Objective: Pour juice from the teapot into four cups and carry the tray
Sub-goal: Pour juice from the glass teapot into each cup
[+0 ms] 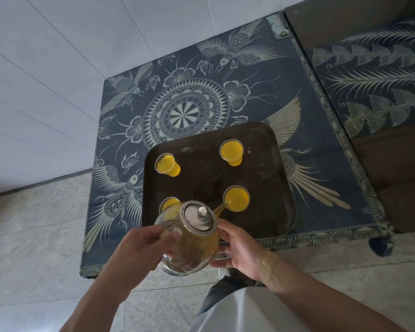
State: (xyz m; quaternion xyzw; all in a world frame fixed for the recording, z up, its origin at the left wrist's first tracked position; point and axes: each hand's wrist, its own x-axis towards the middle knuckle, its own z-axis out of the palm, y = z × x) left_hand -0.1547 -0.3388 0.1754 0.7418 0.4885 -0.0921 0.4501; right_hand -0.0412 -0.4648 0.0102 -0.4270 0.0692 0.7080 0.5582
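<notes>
A glass teapot [189,245] with a steel lid is tilted over the near edge of a dark tray [261,192]. My left hand [144,245] grips its handle. My right hand [240,248] rests flat against the pot's right side, fingers spread. The spout touches the rim of the near right cup [236,198], and yellow juice runs into it. Yellow juice also fills the far right cup [231,152] and the far left cup [167,164]. The near left cup [169,203] is partly hidden behind the teapot.
The tray lies on a low blue table [297,97] with a bird and mandala pattern. A second patterned table [379,87] stands at the right. White tiled wall is at the left, stone floor below.
</notes>
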